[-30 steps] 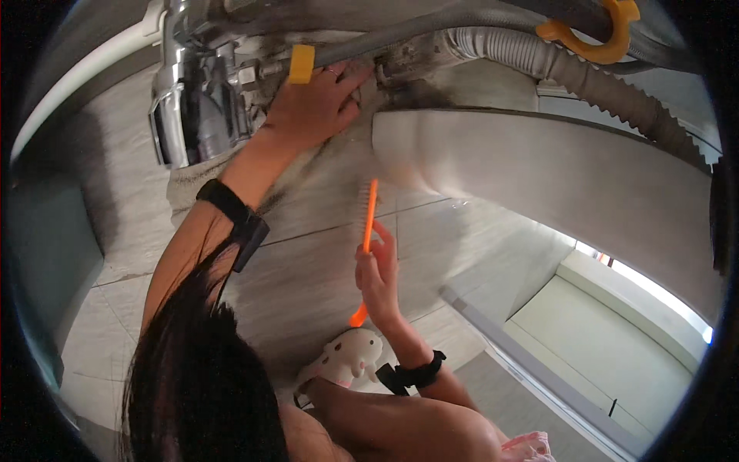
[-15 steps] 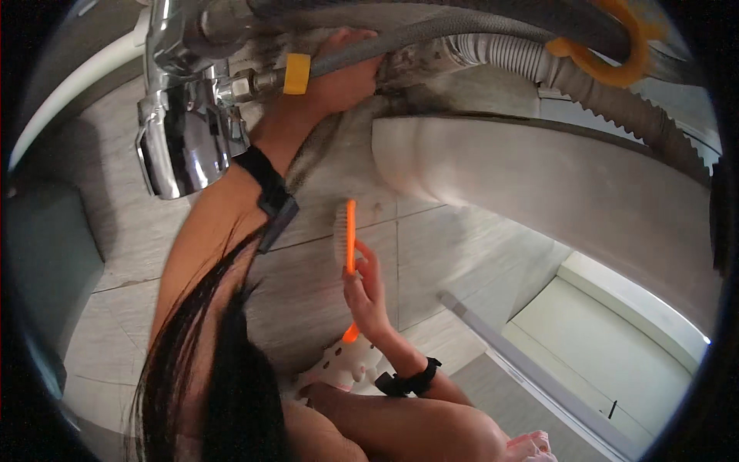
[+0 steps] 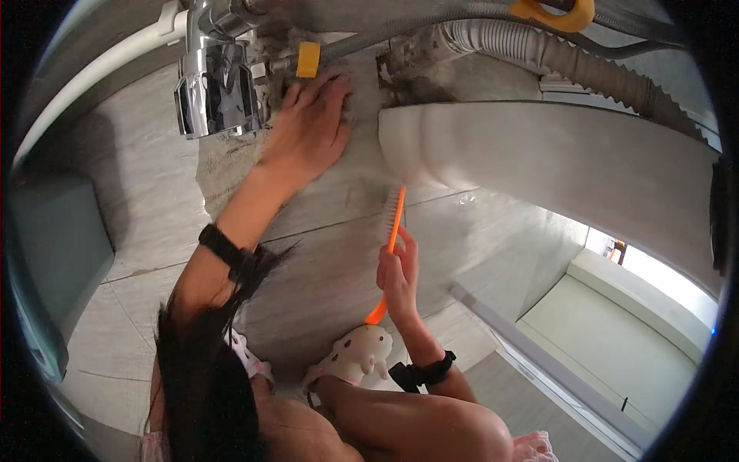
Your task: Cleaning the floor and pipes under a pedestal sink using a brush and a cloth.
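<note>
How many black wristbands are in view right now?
2: the left wristband, just behind the left hand and partly covered by dark hair; the right wristband, behind the right hand holding the orange brush.

The orange brush (image 3: 399,208) is partly covered by the right hand (image 3: 399,279). The chrome fitting (image 3: 218,88) and yellow ring (image 3: 556,25) are cut off by the upper edge. What is touched by the left hand (image 3: 309,137) cannot be told.

Plastic brush (image 3: 397,219), glossy metal fitting (image 3: 217,91)
</note>
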Action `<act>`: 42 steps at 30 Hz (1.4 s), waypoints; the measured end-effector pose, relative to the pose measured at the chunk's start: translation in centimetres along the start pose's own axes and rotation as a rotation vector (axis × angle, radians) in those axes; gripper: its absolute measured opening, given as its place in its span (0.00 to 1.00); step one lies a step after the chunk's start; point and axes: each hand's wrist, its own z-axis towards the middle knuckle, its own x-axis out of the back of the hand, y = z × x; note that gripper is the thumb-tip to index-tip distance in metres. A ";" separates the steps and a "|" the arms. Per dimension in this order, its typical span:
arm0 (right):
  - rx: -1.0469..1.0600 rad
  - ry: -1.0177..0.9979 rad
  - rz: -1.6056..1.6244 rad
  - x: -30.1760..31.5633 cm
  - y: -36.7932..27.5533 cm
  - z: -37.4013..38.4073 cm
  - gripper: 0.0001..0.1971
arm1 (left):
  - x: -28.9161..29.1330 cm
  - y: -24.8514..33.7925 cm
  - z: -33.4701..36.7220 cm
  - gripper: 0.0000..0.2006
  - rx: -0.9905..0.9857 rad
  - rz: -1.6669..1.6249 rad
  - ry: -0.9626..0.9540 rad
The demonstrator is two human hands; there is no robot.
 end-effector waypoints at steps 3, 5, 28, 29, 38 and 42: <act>0.014 0.006 -0.001 -1.1 -0.5 0.2 0.23 | -2.4 -1.1 2.3 0.19 -0.002 -0.069 -0.017; 0.020 0.022 -0.015 -1.7 -1.1 0.2 0.23 | -3.9 -1.2 4.5 0.19 0.019 -0.115 -0.049; 0.032 -0.057 -0.004 -2.0 -0.5 -0.4 0.22 | -3.3 -1.4 6.0 0.27 0.082 0.040 -0.159; 0.058 -0.070 -0.071 -1.9 -0.6 -0.4 0.22 | -3.7 -1.4 6.8 0.27 0.083 0.032 -0.157; -0.035 -0.214 -0.070 -3.3 -1.6 -1.0 0.26 | -5.4 -1.7 10.5 0.30 -0.017 -0.100 -0.213; -0.080 -0.194 0.020 -4.0 -2.5 -1.0 0.26 | -6.4 -2.4 10.3 0.29 -0.070 0.082 -0.085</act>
